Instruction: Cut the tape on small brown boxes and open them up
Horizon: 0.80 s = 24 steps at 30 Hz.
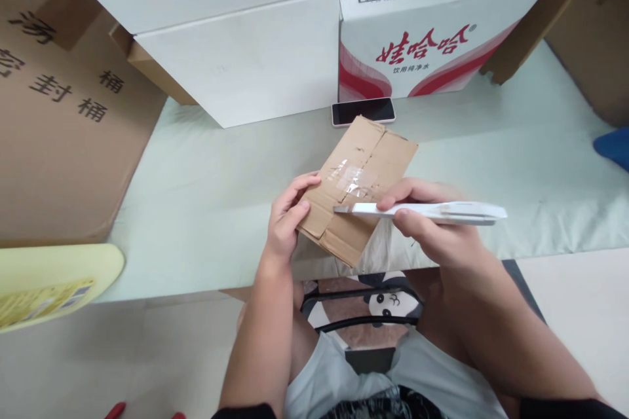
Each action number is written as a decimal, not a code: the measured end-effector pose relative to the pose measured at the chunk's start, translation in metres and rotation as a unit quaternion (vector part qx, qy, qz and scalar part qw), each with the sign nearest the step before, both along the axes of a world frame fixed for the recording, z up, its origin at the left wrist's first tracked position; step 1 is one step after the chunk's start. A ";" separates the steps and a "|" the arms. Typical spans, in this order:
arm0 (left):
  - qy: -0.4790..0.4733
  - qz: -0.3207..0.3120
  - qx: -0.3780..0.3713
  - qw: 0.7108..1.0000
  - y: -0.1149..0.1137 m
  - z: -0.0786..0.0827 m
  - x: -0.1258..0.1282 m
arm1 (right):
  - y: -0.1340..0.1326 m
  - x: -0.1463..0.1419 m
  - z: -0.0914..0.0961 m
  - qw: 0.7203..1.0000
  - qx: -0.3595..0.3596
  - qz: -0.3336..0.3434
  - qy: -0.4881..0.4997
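Note:
A small brown cardboard box point(373, 157) with clear tape and ragged cuts across its top is held at a tilt above the table's front part. My left hand point(287, 216) is closed on its left edge, thumb on top. My right hand point(432, 219) grips a white utility knife point(437, 211) between thumb and fingers. The knife's short blade points left, its tip at the box's top face near the seam. Whether the blade is in the cardboard, I cannot tell.
Behind the box lies a phone point(363, 112) on the pale green tablecloth point(196, 209). White cartons point(246, 65) and a red-and-white water carton point(417, 46) stand at the back. A large brown carton point(59, 144) and a yellow container point(59, 281) are at the left.

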State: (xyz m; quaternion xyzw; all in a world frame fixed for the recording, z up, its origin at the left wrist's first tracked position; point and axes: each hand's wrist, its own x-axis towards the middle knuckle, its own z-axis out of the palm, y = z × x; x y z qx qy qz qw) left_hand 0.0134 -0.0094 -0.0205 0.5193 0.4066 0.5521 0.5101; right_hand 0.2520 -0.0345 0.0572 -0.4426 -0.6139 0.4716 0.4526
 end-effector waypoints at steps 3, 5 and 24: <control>-0.002 -0.003 0.005 1.000 0.000 -0.001 -0.001 | 0.000 0.001 -0.001 1.000 -0.001 0.001 0.007; -0.002 -0.003 0.009 1.000 0.000 -0.002 -0.001 | 0.000 0.002 -0.003 1.000 0.001 0.001 0.012; -0.002 -0.007 0.004 1.000 -0.001 -0.001 0.000 | 0.003 0.005 -0.022 0.992 -0.007 -0.112 0.063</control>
